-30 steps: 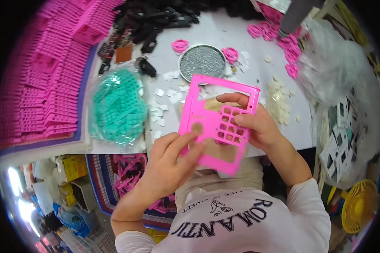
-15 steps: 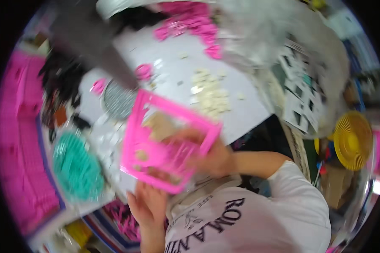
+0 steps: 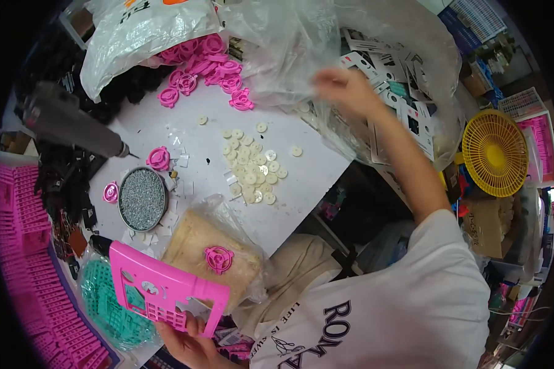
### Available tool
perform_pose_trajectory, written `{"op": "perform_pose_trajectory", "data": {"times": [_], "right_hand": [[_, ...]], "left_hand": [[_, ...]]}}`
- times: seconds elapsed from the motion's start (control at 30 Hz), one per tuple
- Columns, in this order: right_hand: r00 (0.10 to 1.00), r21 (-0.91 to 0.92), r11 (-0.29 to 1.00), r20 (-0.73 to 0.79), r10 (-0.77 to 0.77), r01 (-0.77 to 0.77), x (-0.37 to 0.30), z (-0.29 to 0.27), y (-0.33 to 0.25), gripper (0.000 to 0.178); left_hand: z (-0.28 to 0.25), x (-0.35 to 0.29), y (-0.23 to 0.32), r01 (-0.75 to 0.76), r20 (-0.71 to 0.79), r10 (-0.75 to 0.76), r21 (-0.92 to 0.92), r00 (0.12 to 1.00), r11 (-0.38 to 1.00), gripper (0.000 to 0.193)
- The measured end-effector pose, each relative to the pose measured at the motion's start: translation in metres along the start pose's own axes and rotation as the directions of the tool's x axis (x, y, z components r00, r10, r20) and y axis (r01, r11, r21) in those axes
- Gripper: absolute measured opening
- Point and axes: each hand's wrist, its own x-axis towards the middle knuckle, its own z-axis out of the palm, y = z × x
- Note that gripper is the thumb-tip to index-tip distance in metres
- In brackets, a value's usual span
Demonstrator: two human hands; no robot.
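Observation:
My left hand (image 3: pixel 188 341) grips the lower edge of a pink plastic casing panel (image 3: pixel 157 280), with several cut-out openings and a grid of small slots. The panel is tilted at the near left, partly over a tan block (image 3: pixel 188 246) wrapped in clear plastic. On that block lies a pink spoked ring (image 3: pixel 219 259). My right hand (image 3: pixel 348 92) is stretched out to the far right, over a clear plastic bag (image 3: pixel 295 55) and beside flat white-and-black pieces (image 3: pixel 406 111). Its fingers are smeared by motion, so whether they hold anything is unclear.
A grey power screwdriver (image 3: pixel 74 120) hangs at the left, above a round dish of small screws (image 3: pixel 143 200). Cream discs (image 3: pixel 252 172) lie mid-table; pink rings (image 3: pixel 209 61) are heaped behind. Stacked pink panels (image 3: pixel 24 246) and bagged teal parts (image 3: pixel 108 301) stand left.
The panel has moved from the middle to the near left, now in my left hand. My right hand has let go of it and moved to the far right. The tan block now shows.

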Motion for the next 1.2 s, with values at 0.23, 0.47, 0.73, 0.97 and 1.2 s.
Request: {"op": "perform_pose_trajectory", "data": {"times": [0.23, 0.47, 0.73, 0.97, 1.2], "right_hand": [[0.957, -0.774, 0.564, -0.264, 0.122, -0.286, 0.074, -0.122, 0.152, 0.069], [0.941, 0.185, 0.981, -0.314, 0.122, -0.065, 0.009, -0.131, 0.027, 0.056], [0.802, -0.078, 0.808, 0.208, -0.560, 0.584, -0.125, 0.205, -0.154, 0.083], [0.807, 0.638, 0.737, 0.544, -0.229, -0.221, -0.132, 0.231, -0.155, 0.077], [0.766, 0.616, 0.764, 0.581, -0.277, -0.191, -0.151, 0.246, -0.167, 0.066]], "left_hand": [[0.029, 0.005, -0.015, -0.041, 0.096, 0.023, 0.188, 0.995, 0.981, 0.040], [0.026, 0.015, -0.024, 0.002, 0.123, -0.020, 0.148, 0.992, 0.989, 0.101], [0.050, 0.021, -0.044, -0.036, 0.088, 0.032, 0.050, 0.996, 0.998, 0.089], [0.017, 0.003, -0.031, -0.128, 0.017, 0.128, 0.247, 0.992, 0.960, 0.065], [0.008, 0.010, -0.031, -0.434, 0.048, 0.593, 0.729, 0.804, 0.529, 0.089]]}}
